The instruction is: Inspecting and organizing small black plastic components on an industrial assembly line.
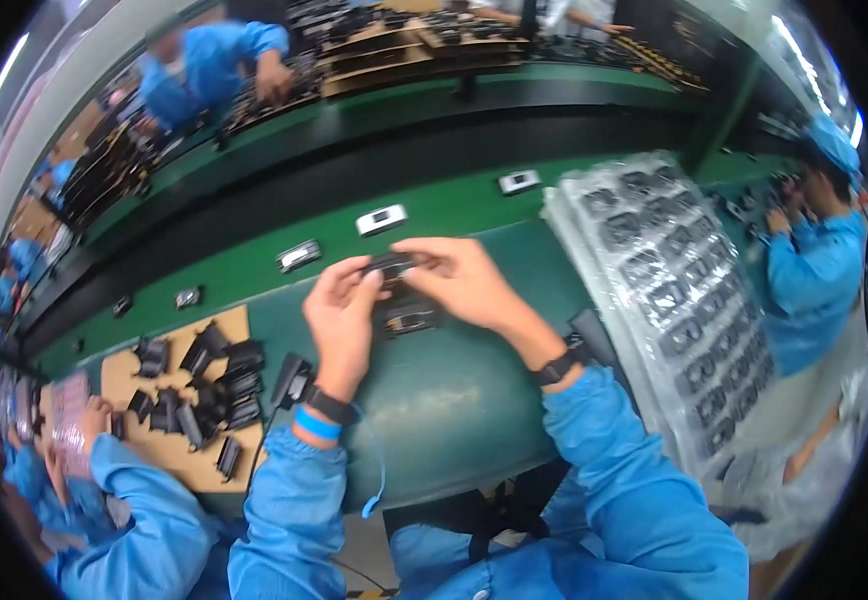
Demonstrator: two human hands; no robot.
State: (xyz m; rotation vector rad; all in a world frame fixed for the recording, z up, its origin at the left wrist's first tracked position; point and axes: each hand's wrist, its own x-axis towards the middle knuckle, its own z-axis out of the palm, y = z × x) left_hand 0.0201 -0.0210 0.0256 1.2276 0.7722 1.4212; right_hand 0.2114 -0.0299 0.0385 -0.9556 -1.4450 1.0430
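At centre frame the left hand (342, 312) and right hand (464, 280) both pinch a small black part (391, 264) above the green table (474, 380), seemingly mid-fitting; careful alignment looks needed next.

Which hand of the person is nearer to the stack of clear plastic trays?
The right. The right hand is at the middle of the table, with the trays beside its forearm. The left hand is on the far side of it, nearer the pile of black parts.
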